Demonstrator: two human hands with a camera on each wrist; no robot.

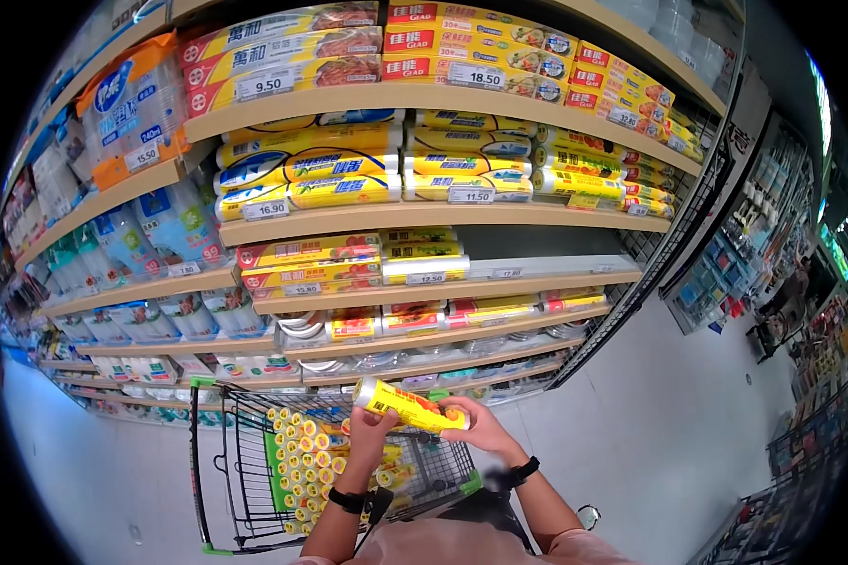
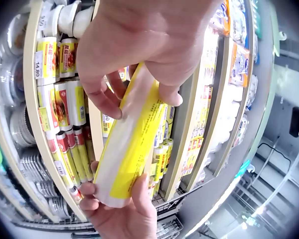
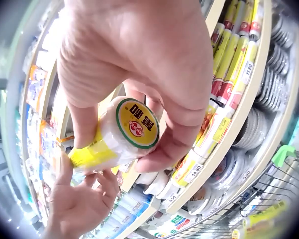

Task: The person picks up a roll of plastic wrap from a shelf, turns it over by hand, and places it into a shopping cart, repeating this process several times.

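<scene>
A yellow-and-white wrapped roll, its kind not readable, is held level in front of the body, above the cart. At one end the left hand grips it, thumb and fingers around the wrapper. My right hand holds the other end. Printed lines run along the yellow side of the roll in the left wrist view. In the right wrist view, the round end label is yellow with a green ring, close to the right hand's curled fingers.
Below the hands is a wire shopping cart with many upright yellow rolls. Ahead stands a shelf unit stacked with boxes and rolls, price tags along its edges. Its wire mesh side panel borders the aisle floor on the right.
</scene>
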